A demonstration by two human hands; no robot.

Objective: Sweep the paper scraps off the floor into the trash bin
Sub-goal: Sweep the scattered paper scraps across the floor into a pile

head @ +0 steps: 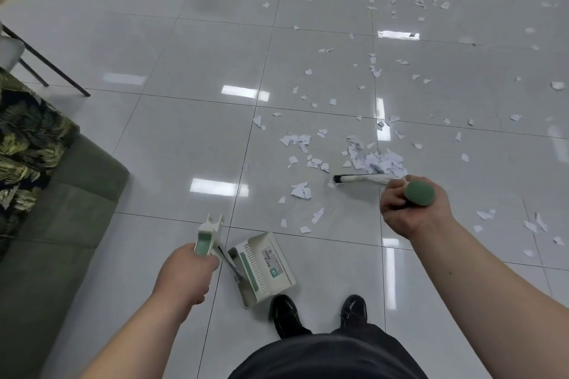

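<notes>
- White scraps [378,161] of paper lie over the glossy tiled floor [184,138]. The thickest heap is beyond the dustpan [264,268] and to its right, touching the bristles of the broom [366,178].
- Smaller groups of scraps lie near the dustpan, on the side away from the person. Many more are spread far behind it, up to the top edge of the view.
- Right hand [412,209] – fingers curled tight round the top of the broom, the green knob [419,192] showing out of the fist – is held to the right of the dustpan.
- Left hand [184,274] is just left of the dustpan, fingers wrapped round its green-and-white grip [205,241].
- Dustpan tray sits low at the floor, tilted, its ribbed cream back turned upward.
- Two black shoes [286,314] stand just beside the dustpan, on its near right side.
- Green sofa [61,224] – with a leaf-pattern cloth [27,138] on it – is well to the left of the dustpan.
</notes>
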